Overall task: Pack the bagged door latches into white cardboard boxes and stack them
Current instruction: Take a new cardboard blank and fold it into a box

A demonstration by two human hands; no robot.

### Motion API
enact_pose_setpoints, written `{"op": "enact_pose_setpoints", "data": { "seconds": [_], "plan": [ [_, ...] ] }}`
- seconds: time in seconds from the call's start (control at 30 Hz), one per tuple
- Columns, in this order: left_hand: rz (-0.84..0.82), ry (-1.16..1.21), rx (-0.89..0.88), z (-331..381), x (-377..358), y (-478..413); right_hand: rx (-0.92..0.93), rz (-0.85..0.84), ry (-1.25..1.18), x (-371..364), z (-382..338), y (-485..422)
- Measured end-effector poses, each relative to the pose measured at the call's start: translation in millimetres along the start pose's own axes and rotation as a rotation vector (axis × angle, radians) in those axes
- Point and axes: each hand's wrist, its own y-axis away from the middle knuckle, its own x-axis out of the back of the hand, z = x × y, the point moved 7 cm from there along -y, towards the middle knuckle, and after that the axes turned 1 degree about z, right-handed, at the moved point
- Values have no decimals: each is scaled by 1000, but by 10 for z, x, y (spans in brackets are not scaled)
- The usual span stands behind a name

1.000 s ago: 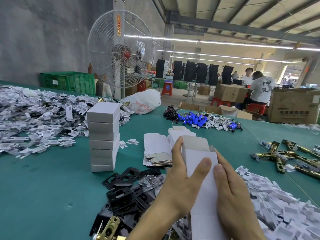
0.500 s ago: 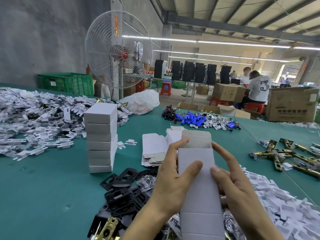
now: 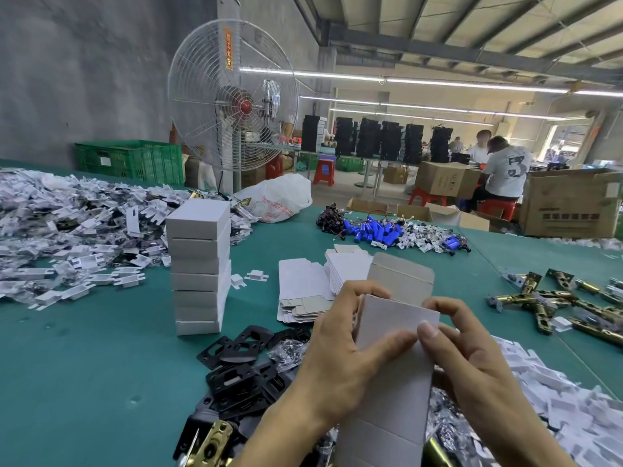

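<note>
Item: white cardboard box (image 3: 394,348), part-erected, long axis pointing away from the person, open end flap (image 3: 401,278) at far end. Grip: left hand (image 3: 340,358) and right hand (image 3: 472,358) clasp opposite sides, thumbs on top face. Destination: finished stack (image 3: 199,264), forward-left, nearer left hand.

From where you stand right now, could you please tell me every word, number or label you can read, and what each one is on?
"3": on the back of a seated person's shirt.
Orange label on the fan: vertical characters, too blurred to read.
Red print on the white plastic bag: too small to read.
Dark print on the big carton: blurred, unreadable.
White cardboard box in front: no print visible.
</note>
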Motion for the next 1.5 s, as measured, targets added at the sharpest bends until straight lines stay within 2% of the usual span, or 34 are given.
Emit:
{"op": "enact_pose_setpoints", "data": {
  "seconds": [0.03,0.07,0.33,0.5,0.7,0.8,0.97,1.07,1.17,1.33,1.4,1.5],
  "plan": [
    [12,25,17,-7,16,0,-37,-99,-36,-95,241,271],
    [18,52,32,-15,32,-4,-70,-32,-51,57,434,294],
    [-92,58,17,38,118,-29,-80,-115,-27,85,639,335],
    [-95,18,-5,80,94,-26,-8,-62,15,74,494,334],
    [-131,6,7,99,73,-12,118,118,-49,231,387,319],
    [-162,27,32,97,52,1,69,139,-104,264,426,311],
    [-165,41,30,120,47,8,-27,43,-93,138,458,321],
    [-102,22,35,114,75,-12,-14,128,-78,192,450,327],
    [-49,-114,51,124,101,-20,26,243,-35,289,441,335],
    [-61,-646,17,213,-55,103,126,384,158,328,398,392],
    [-61,-689,35,163,-98,148,120,382,172,301,411,393],
    [-69,-677,59,92,-63,134,94,282,152,189,415,374]
  ]
}}
